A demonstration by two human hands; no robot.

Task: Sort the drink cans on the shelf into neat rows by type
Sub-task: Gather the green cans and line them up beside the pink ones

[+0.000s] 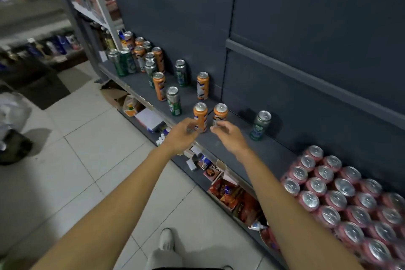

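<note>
Cans stand scattered on the dark grey shelf (221, 144), upright, with bare shelf between most of them. Two orange cans sit side by side near the front edge: the left orange can (200, 116) and the right orange can (220, 113), close but apart. The left hand (183, 135) has its fingers curled round the lower part of the left orange can. The right hand (229, 137) pinches at the base of the right orange can; motion blur hides how firm the hold is. To the right, a lone green can (260, 125) stands near the back panel, with open shelf on both sides of it. Behind the hands stand a green can (173, 101), an orange can (159, 86), another green can (181, 73) and an orange-and-white can (202, 85), each well apart. A tight cluster of mixed cans (140, 55) fills the far left end; its count is unclear. Red cans (335, 195) are packed in rows at the right end, touching each other. Below the front edge, a lower shelf (228, 195) holds small boxes and packets.
</note>
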